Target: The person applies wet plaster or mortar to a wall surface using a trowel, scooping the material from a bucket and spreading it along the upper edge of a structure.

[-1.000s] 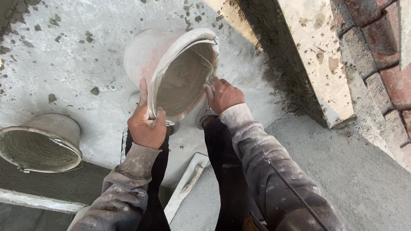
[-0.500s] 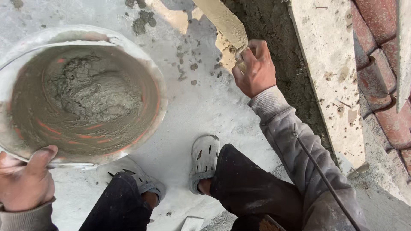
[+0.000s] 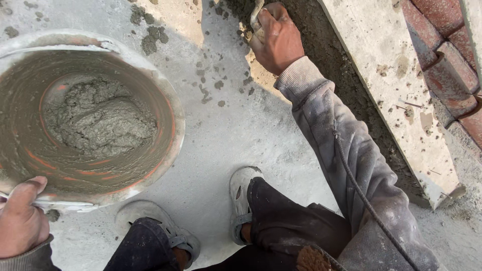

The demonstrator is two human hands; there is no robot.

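While held at its near rim, bucket [image 3: 88, 118]: tilted toward the camera at the left of the view, its inside smeared grey with orange streaks.
Mortar [image 3: 98, 120]: a wet grey lump is seen lying in the bucket's bottom.
Left hand [image 3: 21, 223]: fingers are clenched on the bucket's lower rim, the thumb laid over the edge.
Right hand [image 3: 276, 37]: stretched forward at the top of the view, fingers closed around a tool [image 3: 255, 17]; only a small pale part of it is seen above the knuckles, so its kind cannot be told.
Ledge [image 3: 386, 75]: a pale plastered strip is seen just right of the right hand, with dark rough mortar along its foot.
Bricks [image 3: 447, 60]: red, beyond the ledge, top right.
Floor [image 3: 236, 125]: grey cement, speckled with mortar crumbs.
Shoes [image 3: 241, 195]: pale, dusty, planted on the floor below the bucket.
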